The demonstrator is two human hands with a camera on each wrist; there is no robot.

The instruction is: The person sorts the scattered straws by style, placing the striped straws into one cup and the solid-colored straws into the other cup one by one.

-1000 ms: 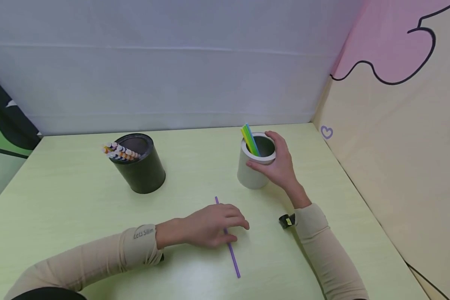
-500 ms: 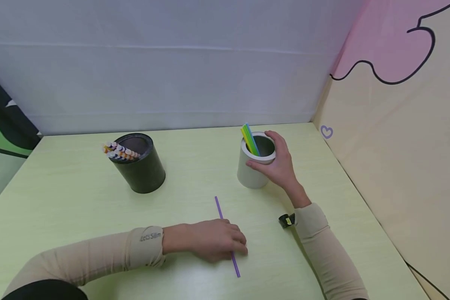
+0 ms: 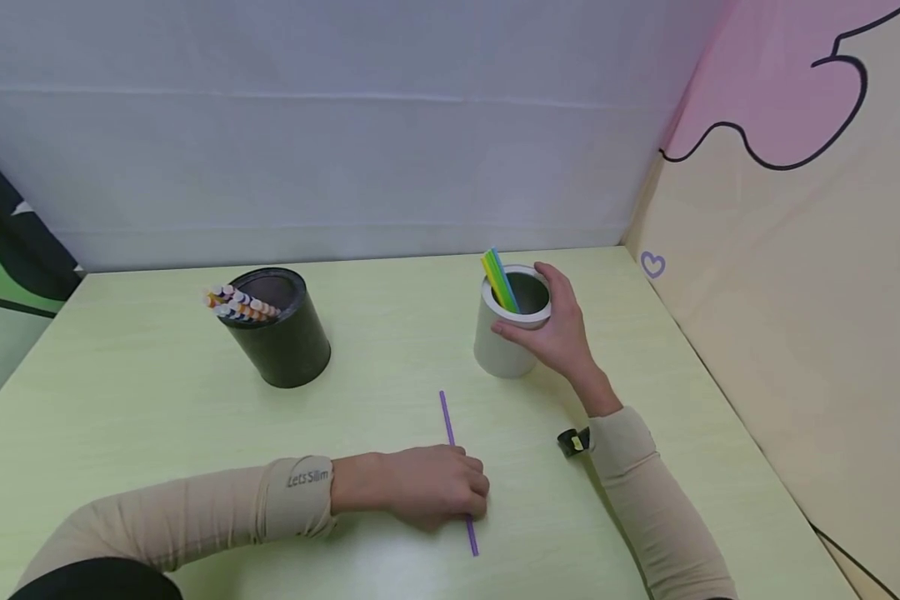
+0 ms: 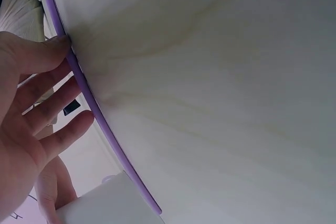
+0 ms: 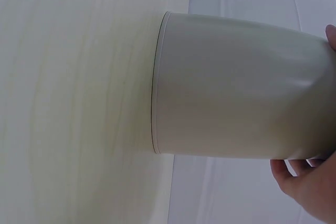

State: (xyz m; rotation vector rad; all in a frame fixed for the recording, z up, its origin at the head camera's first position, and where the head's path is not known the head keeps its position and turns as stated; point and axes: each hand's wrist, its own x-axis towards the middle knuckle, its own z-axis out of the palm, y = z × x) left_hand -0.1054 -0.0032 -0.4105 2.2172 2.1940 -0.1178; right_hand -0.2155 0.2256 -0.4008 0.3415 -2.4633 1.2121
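A thin purple straw (image 3: 447, 417) lies at a slant on the table in the head view. My left hand (image 3: 438, 483) is over its middle, pinching it between thumb and fingers. In the left wrist view the thumb sits on one side of the straw (image 4: 107, 129) and the fingertips meet its other side. My right hand (image 3: 558, 333) grips the rim of a white cylindrical cup (image 3: 501, 350), which stands upright on the table. Yellow, green and blue straws (image 3: 501, 282) lean inside that cup. The right wrist view shows the cup's wall (image 5: 236, 87) with fingers around its top end.
On the left a black cylindrical cup (image 3: 288, 354) holds several patterned straws (image 3: 246, 306). The pale wooden table (image 3: 142, 400) ends at a white backdrop (image 3: 330, 167) behind, and a beige panel (image 3: 795, 292) borders its right side.
My left hand has come down toward the near side and closed its fingers on the purple straw. The straw's far end has shifted slightly right. My right hand and the white cup stay put.
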